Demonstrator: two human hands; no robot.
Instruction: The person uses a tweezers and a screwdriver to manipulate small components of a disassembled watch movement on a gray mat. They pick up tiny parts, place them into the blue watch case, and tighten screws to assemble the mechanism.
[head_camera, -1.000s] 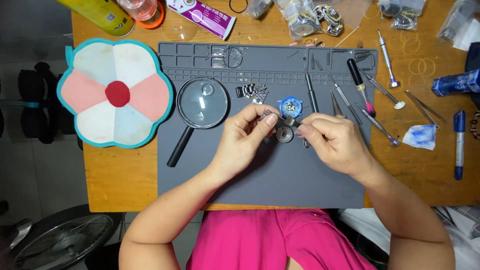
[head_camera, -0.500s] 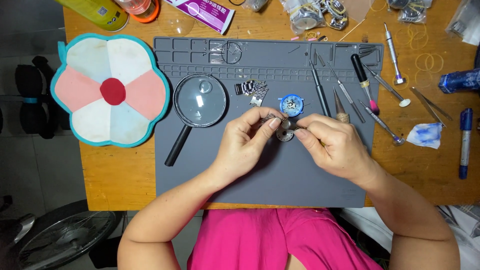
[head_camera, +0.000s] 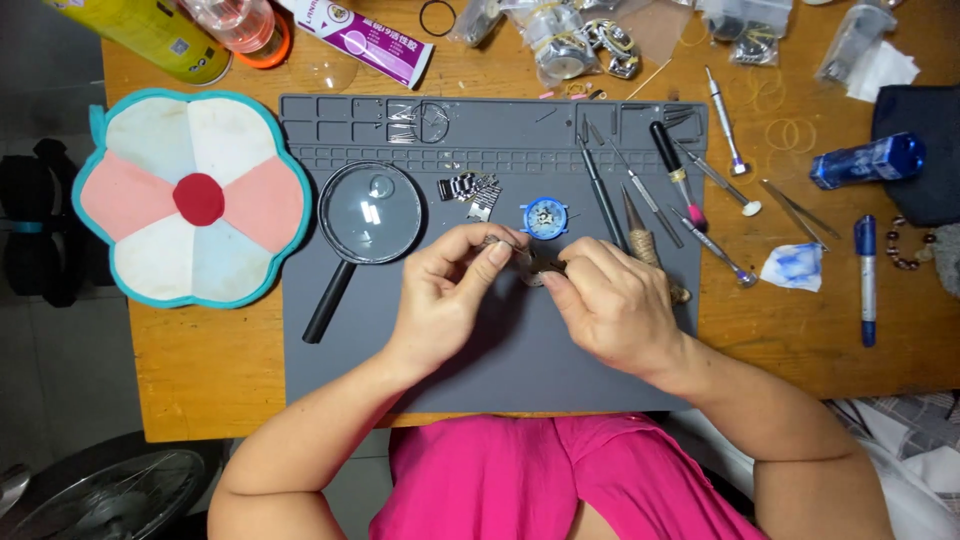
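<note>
Fingertips of the left hand (head_camera: 450, 290) and the right hand (head_camera: 605, 305) are pinched together on a small metal watch part (head_camera: 530, 262), which is held just above the grey work mat (head_camera: 400, 370), just below a blue watch case (head_camera: 545, 216) and right of a magnifying glass (head_camera: 368, 215).

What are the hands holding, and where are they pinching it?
Both hands, left hand and right hand, pinch a small metal watch part between their fingertips, one at each side. Exactly which part cannot be told.
</note>
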